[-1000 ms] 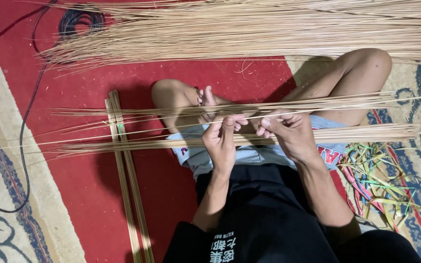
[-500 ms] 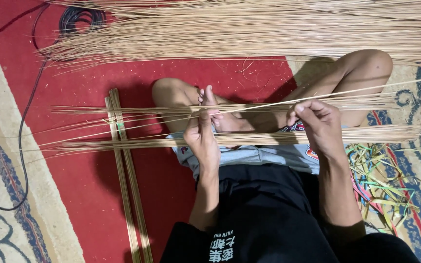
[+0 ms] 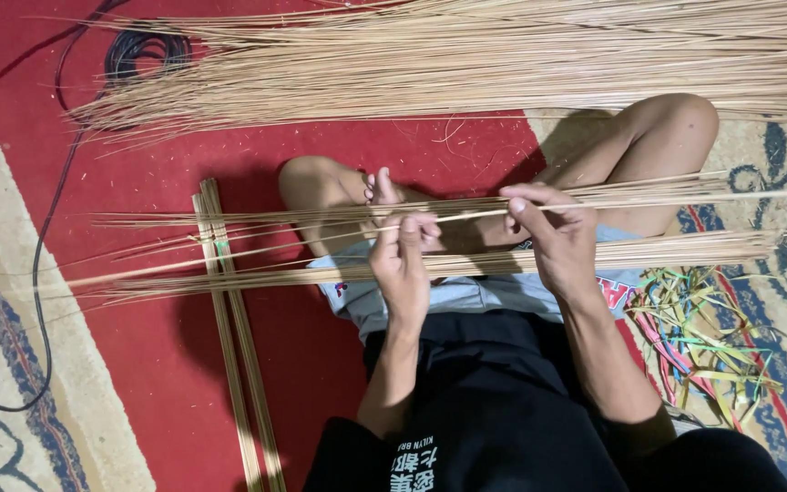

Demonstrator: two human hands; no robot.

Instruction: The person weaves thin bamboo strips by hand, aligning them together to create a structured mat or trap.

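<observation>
— Red carpet (image 3: pixel 184 383) covers the floor, with a patterned cream border at both sides. What lies on it?

— A big heap of dry straw-coloured sticks (image 3: pixel 466 64) runs across the top, a dark cable (image 3: pixel 43 273) loops down the left side, and two flat wooden slats (image 3: pixel 234 364) lie lengthwise beside the seated person's legs. Scraps of coloured strips (image 3: pixel 694 337) sit in a tangle at the right.

— And the hands?

— The left hand (image 3: pixel 403 269) is closed in a pinch, thumb and fingers up, on one thin stick (image 3: pixel 321 239) that stretches out across the lap. The right hand (image 3: pixel 553 232) is curled closed over the same stick further along, where it meets a small bundle (image 3: pixel 649 191) resting over the knee. A second bundle (image 3: pixel 466 264) lies across the thighs, just under both wrists.

— How would that stick handle?

— Light and springy, I'd judge, and slim enough to snap if bent sharply. It looks smooth, so it may slide through a loose pinch. Holding near the middle, with the hands apart as they are, seems the way to stop the long ends from whipping or sagging.
</observation>
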